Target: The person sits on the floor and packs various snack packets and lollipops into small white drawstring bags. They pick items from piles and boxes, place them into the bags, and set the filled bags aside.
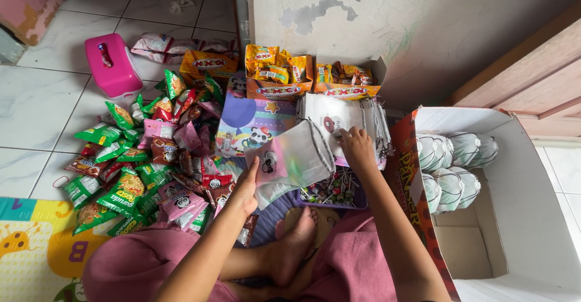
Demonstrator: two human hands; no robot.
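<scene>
My left hand (247,188) holds up a pale drawstring pouch bag (295,158) with a small panda print. My right hand (357,146) rests on a stack of white pouch bags (339,117) just behind it, fingers curled on the top one. Below both hands a purple tray of lollipops (333,192) lies on the floor. A colourful panda gift box (252,122) lies left of the stack. I sit cross-legged in pink clothes, a bare foot (295,247) under the tray.
A heap of green, pink and red snack packets (142,169) covers the floor at left. Two open orange snack cartons (278,72) stand against the wall. A big cardboard box (520,205) holding wrapped white-green bundles (451,163) is at right. A pink container (112,66) sits far left.
</scene>
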